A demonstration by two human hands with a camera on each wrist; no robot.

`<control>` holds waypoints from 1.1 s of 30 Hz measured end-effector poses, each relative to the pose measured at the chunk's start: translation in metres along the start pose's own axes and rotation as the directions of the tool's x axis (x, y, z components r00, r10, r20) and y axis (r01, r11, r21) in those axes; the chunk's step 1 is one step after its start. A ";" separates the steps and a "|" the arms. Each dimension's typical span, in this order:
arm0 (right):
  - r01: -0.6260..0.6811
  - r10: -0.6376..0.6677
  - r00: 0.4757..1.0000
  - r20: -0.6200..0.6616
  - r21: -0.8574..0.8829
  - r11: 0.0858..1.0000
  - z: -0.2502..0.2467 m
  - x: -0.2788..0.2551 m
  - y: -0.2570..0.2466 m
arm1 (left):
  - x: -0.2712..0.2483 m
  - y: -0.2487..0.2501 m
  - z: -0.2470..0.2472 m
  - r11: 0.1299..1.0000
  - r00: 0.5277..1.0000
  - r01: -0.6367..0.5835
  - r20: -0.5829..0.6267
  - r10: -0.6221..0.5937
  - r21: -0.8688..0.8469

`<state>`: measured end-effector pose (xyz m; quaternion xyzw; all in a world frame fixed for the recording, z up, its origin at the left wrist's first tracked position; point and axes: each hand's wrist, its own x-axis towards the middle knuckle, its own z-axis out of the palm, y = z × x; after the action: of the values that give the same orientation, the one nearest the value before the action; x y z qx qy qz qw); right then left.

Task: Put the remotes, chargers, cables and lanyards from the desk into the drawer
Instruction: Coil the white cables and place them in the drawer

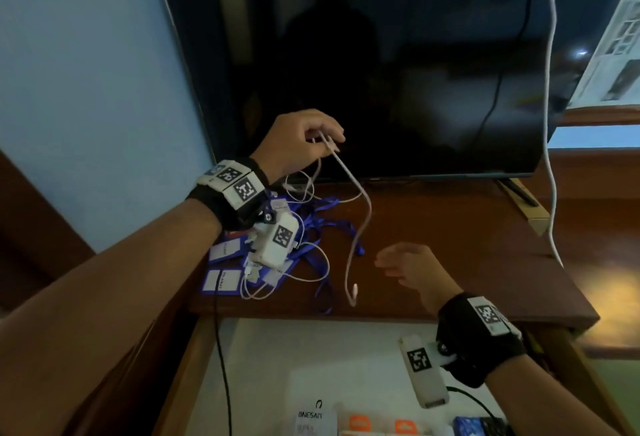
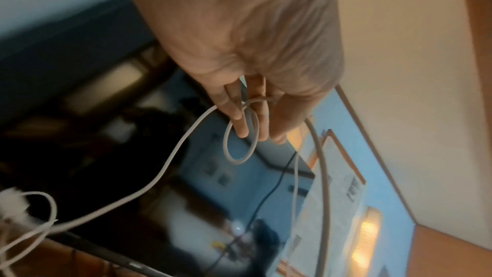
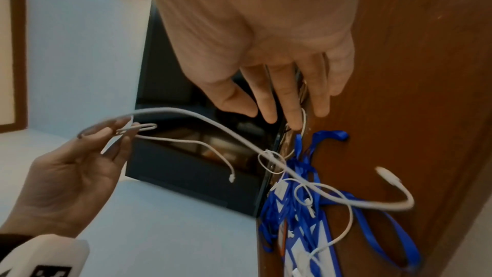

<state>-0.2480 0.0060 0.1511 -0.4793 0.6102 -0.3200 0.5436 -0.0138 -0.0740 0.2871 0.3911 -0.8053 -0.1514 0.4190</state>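
Brown wooden desk (image 1: pixel 450 234) against blue wall (image 1: pixel 86 89) (left hand (image 1: pixel 298 141) pinching white cable (image 1: pixel 360 207), right hand (image 1: pixel 412 269) loose).

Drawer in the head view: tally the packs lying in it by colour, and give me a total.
In the drawer, along the picture's bottom edge, all partly cut off:
White box labelled ONESAM: 1
Orange-marked packs: 2
Dark blue box: 1
Total: 4
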 end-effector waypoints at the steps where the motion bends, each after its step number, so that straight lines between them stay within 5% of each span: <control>1: 0.017 -0.017 1.000 0.001 0.025 1.000 0.000 -0.006 -0.005 | -0.004 0.010 0.003 0.999 0.999 -0.009 0.039 0.010 -0.033; 6: 0.262 -0.244 0.960 -0.137 0.134 0.956 -0.004 -0.031 -0.018 | -0.041 0.060 0.030 0.966 0.958 0.055 0.286 0.020 -0.252; 9: 0.463 -0.458 0.886 -0.070 0.151 0.874 -0.003 -0.048 -0.013 | -0.068 0.075 0.048 0.911 0.912 0.177 0.410 -0.010 -0.372; 11: 0.487 -0.494 0.870 0.007 0.149 0.861 -0.002 -0.056 -0.006 | -0.086 0.078 0.059 0.878 0.896 0.227 0.443 -0.019 -0.421; 15: 0.348 -0.349 0.937 -0.026 0.176 0.921 -0.006 -0.066 0.012 | -0.117 0.072 0.079 0.839 0.926 0.299 0.349 -0.140 -0.455; 18: 0.324 -0.318 0.946 -0.064 0.234 0.917 -0.018 -0.072 0.033 | -0.145 0.057 0.089 0.775 0.904 0.412 0.322 -0.282 -0.478; 25: 0.413 -0.421 0.905 -0.063 0.364 0.835 -0.041 -0.098 0.059 | -0.199 0.040 0.102 0.628 0.779 0.626 0.341 -0.526 -0.462; 29: 0.459 -0.442 0.888 -0.122 0.237 0.856 -0.057 -0.097 0.066 | -0.212 0.024 0.097 0.632 0.718 0.679 0.161 -0.677 -0.374; 33: 0.340 -0.327 0.922 -0.207 0.034 0.940 -0.066 -0.091 0.082 | -0.216 0.017 0.082 0.544 0.605 0.695 -0.027 -0.796 -0.470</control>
<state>-0.3355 0.1098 0.1226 -0.5228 0.5593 -0.4750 0.4339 -0.0138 0.0933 0.1271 0.6147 -0.4516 -0.4348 0.4787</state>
